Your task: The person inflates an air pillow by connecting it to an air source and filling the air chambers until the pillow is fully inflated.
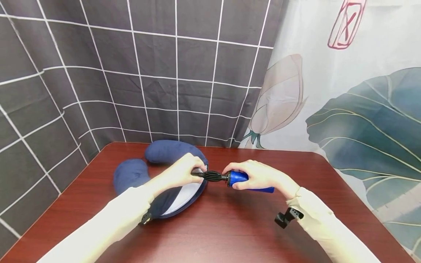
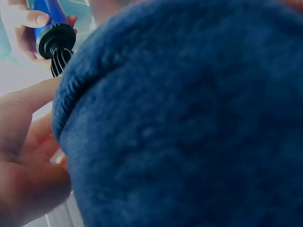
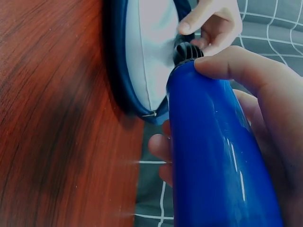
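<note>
My right hand (image 1: 260, 173) grips a blue cylindrical tool (image 3: 218, 151) with a smooth, glossy body. A black collar (image 2: 56, 40) tops its body, and from it runs a black, bulging piece of curved strands (image 1: 213, 176). At the far end of that piece, the thumb and fingers of my left hand (image 1: 184, 170) pinch its slim black tip. A navy U-shaped neck pillow (image 1: 131, 175) lies on the table beneath and behind my left hand. Its white inner panel (image 3: 151, 52) shows beside a zipper pull (image 3: 149, 114). Navy plush fills most of the left wrist view.
The reddish-brown wooden table (image 1: 217, 226) extends below both forearms. A dark grey curtain with a white grid (image 1: 158, 73) hangs behind it. To the right hangs a pale cloth printed with a flower and large leaves (image 1: 368, 120). A black wrist mount (image 1: 287, 217) sticks out from my right sleeve.
</note>
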A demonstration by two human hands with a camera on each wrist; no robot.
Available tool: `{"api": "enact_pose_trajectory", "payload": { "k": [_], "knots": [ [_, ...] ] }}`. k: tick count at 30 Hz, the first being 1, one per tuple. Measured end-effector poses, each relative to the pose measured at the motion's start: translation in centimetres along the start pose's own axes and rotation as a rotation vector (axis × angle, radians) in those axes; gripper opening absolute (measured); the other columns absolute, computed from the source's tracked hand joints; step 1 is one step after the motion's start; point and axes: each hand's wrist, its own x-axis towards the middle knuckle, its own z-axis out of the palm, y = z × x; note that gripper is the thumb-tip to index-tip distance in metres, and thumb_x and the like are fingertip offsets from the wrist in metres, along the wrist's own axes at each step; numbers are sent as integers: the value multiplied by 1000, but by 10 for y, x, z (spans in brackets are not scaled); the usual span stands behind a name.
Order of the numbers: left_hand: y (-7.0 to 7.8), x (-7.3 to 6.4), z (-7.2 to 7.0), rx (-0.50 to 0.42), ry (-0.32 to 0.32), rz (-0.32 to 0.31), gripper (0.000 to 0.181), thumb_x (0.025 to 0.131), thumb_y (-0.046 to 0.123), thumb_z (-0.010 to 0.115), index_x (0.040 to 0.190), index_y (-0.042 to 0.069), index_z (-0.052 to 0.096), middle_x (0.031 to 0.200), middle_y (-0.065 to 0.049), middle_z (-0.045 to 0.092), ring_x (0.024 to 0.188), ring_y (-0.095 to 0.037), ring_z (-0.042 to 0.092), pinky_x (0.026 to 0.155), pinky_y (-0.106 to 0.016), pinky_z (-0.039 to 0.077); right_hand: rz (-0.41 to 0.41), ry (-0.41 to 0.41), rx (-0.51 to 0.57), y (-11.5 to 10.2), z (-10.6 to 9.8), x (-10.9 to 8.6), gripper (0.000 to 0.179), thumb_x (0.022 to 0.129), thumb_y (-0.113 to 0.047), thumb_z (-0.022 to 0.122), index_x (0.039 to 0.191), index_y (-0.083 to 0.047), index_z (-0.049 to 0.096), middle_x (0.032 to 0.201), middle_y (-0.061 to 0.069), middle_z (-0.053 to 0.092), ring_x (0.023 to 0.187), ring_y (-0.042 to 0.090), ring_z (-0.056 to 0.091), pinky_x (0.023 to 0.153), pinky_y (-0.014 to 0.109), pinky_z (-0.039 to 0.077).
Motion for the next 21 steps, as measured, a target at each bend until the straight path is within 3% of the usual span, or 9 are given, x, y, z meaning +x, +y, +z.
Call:
{"api": "enact_pose_trajectory", "payload": {
  "k": [6, 13, 17, 21],
  "knots": [
    [-1, -13, 0, 18, 1, -146, 28, 69, 16, 85, 95, 16, 76, 111, 2, 70, 100, -22, 46, 79, -38, 37, 10, -21, 22, -1, 3, 1, 42, 88, -37, 65, 129, -36, 53, 113, -6, 67, 97, 13, 62, 81, 32, 53],
    [-11, -20, 4, -42, 55, -86, 27, 71, 8, 81, 97, 11, 74, 122, -16, 62, 108, -36, 53, 90, -46, 40, 2, -37, 58, 0, 7, 3, 40, 90, -39, 62, 129, -32, 54, 114, -5, 67, 98, 14, 62, 83, 34, 54],
    [-16, -24, 3, -92, 74, -135, 22, 74, 8, 79, 95, 14, 73, 126, -21, 58, 117, -42, 54, 98, -54, 42, 14, -47, 73, 1, 10, 3, 39, 91, -42, 61, 129, -33, 54, 113, -6, 67, 98, 13, 62, 82, 34, 53],
    [-19, -29, 2, -123, 104, -175, 19, 76, 8, 78, 93, 16, 73, 111, -13, 61, 105, -30, 58, 89, -43, 48, 17, -36, 69, 1, 12, 3, 38, 91, -43, 61, 128, -33, 54, 112, -6, 67, 98, 14, 62, 82, 34, 53]
  ]
}}
